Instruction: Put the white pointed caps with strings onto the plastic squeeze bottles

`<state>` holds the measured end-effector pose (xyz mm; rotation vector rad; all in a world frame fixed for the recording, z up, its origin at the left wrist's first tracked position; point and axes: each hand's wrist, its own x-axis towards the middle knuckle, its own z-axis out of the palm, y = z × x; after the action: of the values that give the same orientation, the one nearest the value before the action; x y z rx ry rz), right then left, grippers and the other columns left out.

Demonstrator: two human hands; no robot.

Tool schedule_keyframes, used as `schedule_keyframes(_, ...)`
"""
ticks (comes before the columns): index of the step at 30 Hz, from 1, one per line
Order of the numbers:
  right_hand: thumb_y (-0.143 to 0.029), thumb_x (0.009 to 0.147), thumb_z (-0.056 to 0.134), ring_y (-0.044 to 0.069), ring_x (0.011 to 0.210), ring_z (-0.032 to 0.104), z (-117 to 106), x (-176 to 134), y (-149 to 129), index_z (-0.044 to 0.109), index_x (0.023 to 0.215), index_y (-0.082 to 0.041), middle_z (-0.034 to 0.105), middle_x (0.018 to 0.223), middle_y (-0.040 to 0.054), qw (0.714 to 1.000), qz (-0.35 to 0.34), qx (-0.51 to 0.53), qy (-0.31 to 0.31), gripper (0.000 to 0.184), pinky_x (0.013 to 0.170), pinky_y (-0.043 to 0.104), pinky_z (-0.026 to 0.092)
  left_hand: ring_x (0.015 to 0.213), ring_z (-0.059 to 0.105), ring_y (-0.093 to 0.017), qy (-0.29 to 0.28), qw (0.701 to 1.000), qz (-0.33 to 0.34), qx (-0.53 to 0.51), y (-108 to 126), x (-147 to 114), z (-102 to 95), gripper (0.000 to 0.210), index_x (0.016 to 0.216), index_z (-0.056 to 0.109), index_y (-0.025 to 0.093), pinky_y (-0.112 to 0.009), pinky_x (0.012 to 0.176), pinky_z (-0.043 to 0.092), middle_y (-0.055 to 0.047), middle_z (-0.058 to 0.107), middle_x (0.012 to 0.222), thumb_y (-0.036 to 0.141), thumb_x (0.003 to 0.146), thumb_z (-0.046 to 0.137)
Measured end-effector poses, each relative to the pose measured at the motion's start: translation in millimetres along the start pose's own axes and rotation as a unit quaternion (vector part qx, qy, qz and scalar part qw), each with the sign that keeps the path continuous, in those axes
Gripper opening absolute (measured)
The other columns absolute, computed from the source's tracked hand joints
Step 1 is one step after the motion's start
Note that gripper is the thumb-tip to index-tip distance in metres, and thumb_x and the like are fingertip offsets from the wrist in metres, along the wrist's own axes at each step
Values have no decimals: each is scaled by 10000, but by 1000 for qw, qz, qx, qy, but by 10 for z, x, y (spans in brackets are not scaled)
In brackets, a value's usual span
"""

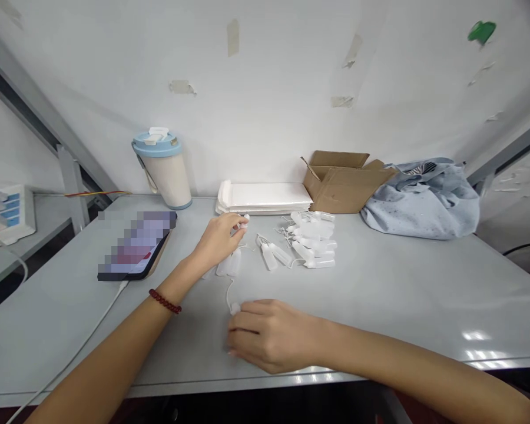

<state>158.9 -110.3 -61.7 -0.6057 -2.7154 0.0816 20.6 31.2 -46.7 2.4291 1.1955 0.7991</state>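
Note:
My right hand (pixel 274 335) is closed near the table's front edge, its fingers curled round a small plastic bottle. Only the white cap (pixel 235 308) and its thin looped string show; the fingers hide the body. Farther back, my left hand (pixel 218 238) pinches a small white piece (pixel 246 219) between thumb and fingertips, too covered to name. Below the left hand lie a few translucent small bottles (pixel 234 264) with strings, partly hidden by it. Two more bottles (pixel 269 257) lie in the middle, and a pile of several (pixel 320 244) is to their right.
A stack of white flat boxes (pixel 265 197) stands against the wall, beside an open cardboard box (pixel 344 191) and a bundled light-blue cloth (pixel 424 206). On the left are a tumbler (pixel 165 176) and a propped phone (pixel 136 247) with a white charging cable (pixel 83 347) running forward.

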Motion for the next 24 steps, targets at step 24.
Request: schedule_keyframes(24,-312,852,588,196,657,583,-225,-273,402,557,870,-117,610,822,89,920,385,20,-67,198,557,287,400,600,575,-135,-127,937,-165,-281,389,-256,-177,243,844,654,179,-237,529,455,14,603,662,414,788,627)
